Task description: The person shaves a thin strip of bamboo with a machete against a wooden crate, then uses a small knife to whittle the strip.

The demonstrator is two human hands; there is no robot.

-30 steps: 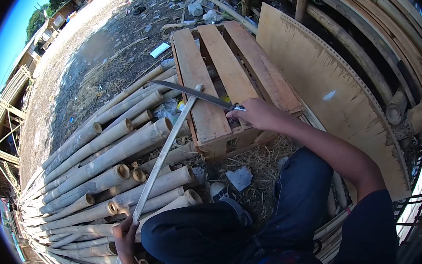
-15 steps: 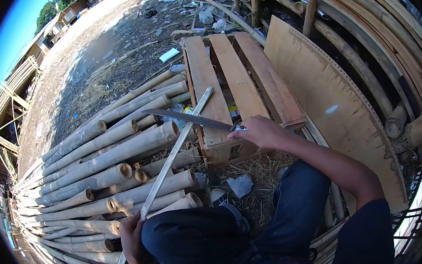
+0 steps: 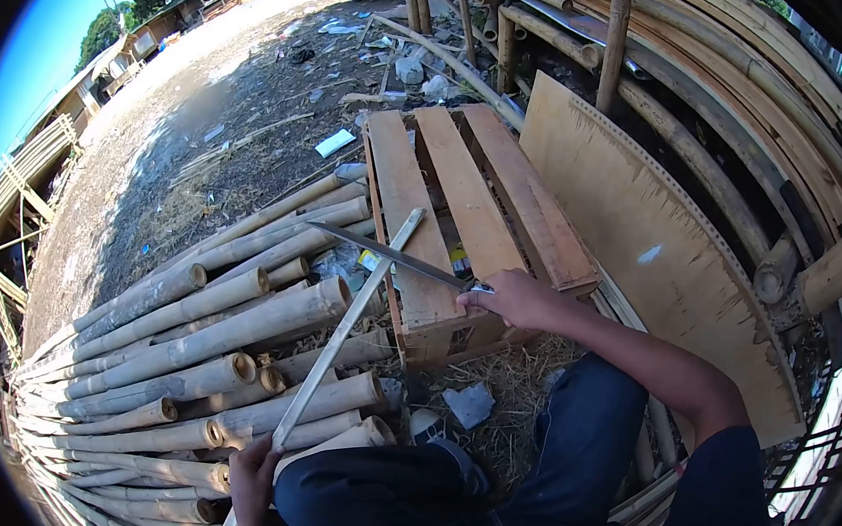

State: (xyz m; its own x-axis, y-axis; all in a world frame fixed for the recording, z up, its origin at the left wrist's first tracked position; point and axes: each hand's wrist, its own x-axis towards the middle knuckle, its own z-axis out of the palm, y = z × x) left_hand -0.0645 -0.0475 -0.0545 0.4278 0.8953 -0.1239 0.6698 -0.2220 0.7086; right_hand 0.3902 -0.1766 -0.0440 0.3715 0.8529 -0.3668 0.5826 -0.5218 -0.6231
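My right hand (image 3: 513, 299) is closed around the handle of a long, tapering metal blade (image 3: 425, 268). Its edge is too small to show whether it is a saw or a knife. The blade crosses a pale, narrow strip of wood or bamboo (image 3: 328, 355) near the strip's far end. That end lies over a slatted wooden crate (image 3: 457, 171). Lower down, beside my bent knee, my left hand (image 3: 250, 479) grips the strip, which slants up and away from me.
Cut bamboo poles (image 3: 225, 331) are piled at the left, open ends toward me. A curved plywood sheet (image 3: 637, 202) leans at the right before racks of bamboo poles (image 3: 691, 151). A grey stone (image 3: 470, 405) lies on straw by my foot. Litter covers the ground beyond.
The view has tilted slightly upward, so most things sit lower. The blade slants more steeply across the strip, its tip a little nearer the strip. Both hands keep their holds.
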